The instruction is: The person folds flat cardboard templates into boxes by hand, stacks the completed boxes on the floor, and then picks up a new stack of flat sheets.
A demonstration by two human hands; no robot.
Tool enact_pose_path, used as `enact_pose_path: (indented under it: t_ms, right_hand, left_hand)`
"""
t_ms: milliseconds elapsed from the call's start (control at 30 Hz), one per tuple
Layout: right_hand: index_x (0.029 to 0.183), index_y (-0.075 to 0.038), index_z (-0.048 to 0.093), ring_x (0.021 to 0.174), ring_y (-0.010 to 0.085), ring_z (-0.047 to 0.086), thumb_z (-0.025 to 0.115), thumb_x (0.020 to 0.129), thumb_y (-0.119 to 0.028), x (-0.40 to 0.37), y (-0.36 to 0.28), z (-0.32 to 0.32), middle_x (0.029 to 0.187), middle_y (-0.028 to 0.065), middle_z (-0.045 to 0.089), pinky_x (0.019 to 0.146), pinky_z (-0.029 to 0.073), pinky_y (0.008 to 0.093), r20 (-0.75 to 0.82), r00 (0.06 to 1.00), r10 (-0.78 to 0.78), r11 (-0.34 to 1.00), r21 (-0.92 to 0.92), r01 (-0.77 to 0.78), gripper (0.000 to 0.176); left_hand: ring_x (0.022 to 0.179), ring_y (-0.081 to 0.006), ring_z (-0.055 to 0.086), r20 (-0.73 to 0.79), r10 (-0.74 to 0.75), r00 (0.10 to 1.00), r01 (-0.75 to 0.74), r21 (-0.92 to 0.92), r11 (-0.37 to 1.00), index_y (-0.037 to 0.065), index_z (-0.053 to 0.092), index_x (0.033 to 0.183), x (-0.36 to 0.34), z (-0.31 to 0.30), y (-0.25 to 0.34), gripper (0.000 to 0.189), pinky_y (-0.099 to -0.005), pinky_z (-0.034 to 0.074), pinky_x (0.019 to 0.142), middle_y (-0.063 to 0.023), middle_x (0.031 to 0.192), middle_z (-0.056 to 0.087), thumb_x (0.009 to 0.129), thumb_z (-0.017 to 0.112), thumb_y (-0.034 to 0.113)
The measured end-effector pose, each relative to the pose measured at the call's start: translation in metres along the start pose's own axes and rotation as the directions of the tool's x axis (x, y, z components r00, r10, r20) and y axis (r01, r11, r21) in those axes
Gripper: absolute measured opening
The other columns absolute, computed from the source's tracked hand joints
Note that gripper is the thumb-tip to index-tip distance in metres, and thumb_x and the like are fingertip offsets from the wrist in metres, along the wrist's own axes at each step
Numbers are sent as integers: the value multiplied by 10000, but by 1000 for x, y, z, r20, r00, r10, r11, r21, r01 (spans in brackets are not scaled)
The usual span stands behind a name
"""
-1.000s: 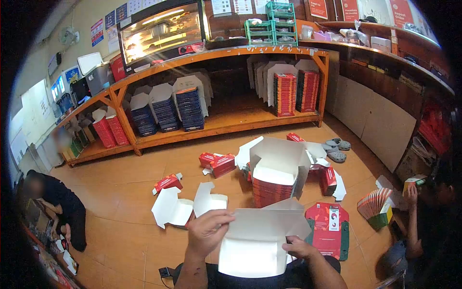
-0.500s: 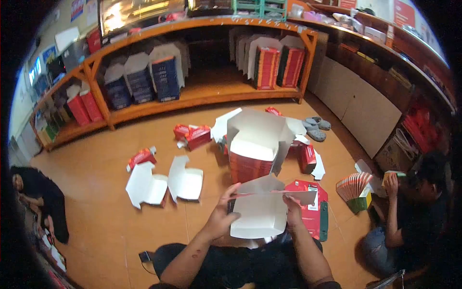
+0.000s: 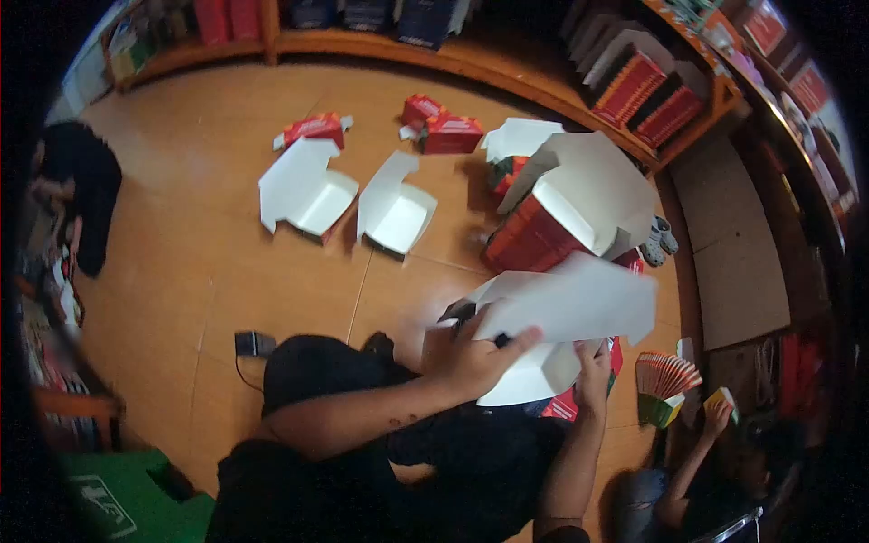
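Above my lap is an open cardboard box [image 3: 572, 297], white inside, its broad flap tilted up. My left hand [image 3: 480, 357] grips it at the left, the thumb lying along the flap. At the right side wall, my right hand [image 3: 593, 373] has its fingers closed on the box edge. Just beyond my hands stands a stack of red nested boxes [image 3: 543, 231], the top one showing its white inside and raised lid. Part of a red flat piece [image 3: 563, 404] shows beneath the held box.
Two open white-lined boxes [image 3: 398, 217] rest on the floor ahead, with small red boxes [image 3: 451, 134] farther back. A person [image 3: 738, 471] at right handles a small carton near a fanned stack [image 3: 665, 385]. Another person [image 3: 81, 195] sits at left. A black adapter [image 3: 255, 344] lies near my knee.
My view has swung down and tilted. My left hand has shifted from the box's left wall onto its flap, which now slants upward. My right hand still grips the right side.
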State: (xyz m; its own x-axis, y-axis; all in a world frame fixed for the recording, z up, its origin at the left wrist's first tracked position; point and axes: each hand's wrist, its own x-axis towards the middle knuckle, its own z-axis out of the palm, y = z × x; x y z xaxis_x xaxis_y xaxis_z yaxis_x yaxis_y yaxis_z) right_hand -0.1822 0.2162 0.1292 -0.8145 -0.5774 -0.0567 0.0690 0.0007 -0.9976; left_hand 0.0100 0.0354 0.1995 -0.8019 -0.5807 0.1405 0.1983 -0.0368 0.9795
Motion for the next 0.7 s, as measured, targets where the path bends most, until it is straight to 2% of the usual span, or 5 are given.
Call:
enact_pose_path:
  t_ms: [167, 300, 333, 367, 700]
  right_hand:
    - [1395, 2, 432, 1093, 213, 584, 598, 945, -186, 29, 24, -74, 1242, 127, 589, 960, 458, 344, 60, 993, 98, 994, -47, -96, 515]
    - [1338, 10, 500, 1031, 188, 605, 592, 941, -140, 55, 17, -110, 1179, 128, 624, 938, 464, 318, 398, 884, 245, 872, 309, -381, 434]
    - [1275, 16, 547, 973, 170, 616, 602, 938, -152, 59, 8, -82, 1119, 118, 648, 899, 474, 312, 267, 953, 147, 958, -279, -69, 380]
    - [1211, 23, 594, 914, 152, 626, 613, 934, -164, 60, -5, -37, 1060, 109, 673, 860, 485, 307, 231, 973, -30, 598, -775, 202, 335]
    - [1223, 54, 521, 1075, 402, 607, 676, 837, -103, 83, 28, 0, 1147, 283, 613, 902, 471, 423, 142, 973, -184, 180, -968, 175, 445]
  left_hand:
    - [961, -254, 623, 264, 510, 819, -574, 376, 727, 86, 663, 1085, -17, -24, -58, 284, -377, 507, 849, -101, 1232, 509, 844, 713, 228]
    - [862, -304, 652, 537, 88, 839, -497, 690, 526, 45, 649, 980, -12, -36, -105, 253, -435, 553, 724, -115, 1055, 586, 843, 676, 256]
    - [862, -304, 652, 524, 89, 847, -485, 692, 535, 45, 649, 980, -10, -35, -113, 253, -435, 553, 724, -115, 1055, 586, 843, 676, 256]
    - [866, -312, 650, 542, 76, 837, -485, 670, 562, 43, 642, 972, -7, -32, -120, 259, -430, 554, 727, -125, 1015, 593, 851, 659, 272]
    - [924, -319, 628, 422, 238, 875, -456, 552, 698, 38, 624, 915, -2, -39, -142, 244, -426, 528, 770, -130, 942, 584, 850, 653, 271]
